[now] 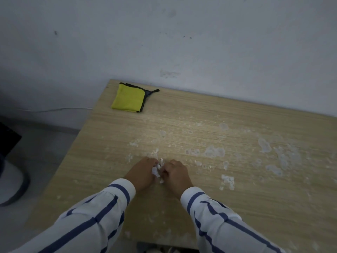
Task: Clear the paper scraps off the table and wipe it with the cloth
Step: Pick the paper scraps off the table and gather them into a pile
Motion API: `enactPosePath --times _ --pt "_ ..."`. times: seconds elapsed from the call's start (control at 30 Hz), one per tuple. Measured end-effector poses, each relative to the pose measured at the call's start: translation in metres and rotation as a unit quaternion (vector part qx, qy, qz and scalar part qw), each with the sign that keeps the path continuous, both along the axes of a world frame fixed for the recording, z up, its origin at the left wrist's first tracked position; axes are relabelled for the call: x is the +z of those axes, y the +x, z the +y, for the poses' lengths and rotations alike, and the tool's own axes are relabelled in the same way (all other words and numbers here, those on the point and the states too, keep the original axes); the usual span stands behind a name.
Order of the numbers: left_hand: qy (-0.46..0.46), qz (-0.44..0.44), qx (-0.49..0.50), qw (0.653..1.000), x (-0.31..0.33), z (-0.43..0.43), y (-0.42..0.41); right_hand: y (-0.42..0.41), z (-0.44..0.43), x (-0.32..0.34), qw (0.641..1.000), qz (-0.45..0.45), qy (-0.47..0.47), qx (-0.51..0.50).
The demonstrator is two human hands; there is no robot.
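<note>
Gathering step: I see left hand point(144, 172) and right hand point(175, 174) both pinching scraps point(156, 169), near centre. Next, likely: carry them off; cloth point(128, 98) lies far left.

cloth point(128, 98) lies at the table's point(200, 114) far left corner, scraps point(158, 169) nearer.

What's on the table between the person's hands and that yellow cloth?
No object: in the head view, only table wood with whitish smears lies between the yellow cloth and the left hand and right hand, which pinch paper scraps.
</note>
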State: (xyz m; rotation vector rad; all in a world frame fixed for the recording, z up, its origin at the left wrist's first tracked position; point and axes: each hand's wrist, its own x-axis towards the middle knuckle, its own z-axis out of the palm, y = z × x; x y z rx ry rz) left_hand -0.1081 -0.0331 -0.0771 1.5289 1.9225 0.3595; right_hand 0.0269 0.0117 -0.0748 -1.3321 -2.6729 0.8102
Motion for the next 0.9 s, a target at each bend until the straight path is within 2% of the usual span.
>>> enactPosePath --times 0.1,0.37,0.57,0.73,0.8,0.9 --pt "0.012 -0.012 0.007 1.0 -0.004 0.001 0.002 0.0 -0.002 0.0 0.999 -0.032 0.02 0.006" --pt "0.009 -0.02 0.002 1.0 -0.007 0.002 -0.002 0.002 0.002 0.004 0.996 -0.059 -0.059 0.034" --pt "0.008 -0.028 -0.003 1.0 -0.006 0.003 -0.003 0.004 0.002 0.011 0.996 0.034 -0.068 -0.044" --pt "-0.015 -0.028 0.002 0.999 -0.008 0.002 -0.005 0.014 0.014 0.016 0.983 0.081 -0.107 -0.128" --pt "-0.031 -0.023 -0.002 0.999 -0.008 0.001 -0.007 0.02 0.019 0.017 0.979 0.049 -0.149 -0.132" --pt "-0.014 -0.041 -0.016 0.999 -0.004 0.0 -0.005 0.023 0.016 0.016 0.983 -0.044 -0.166 -0.068"
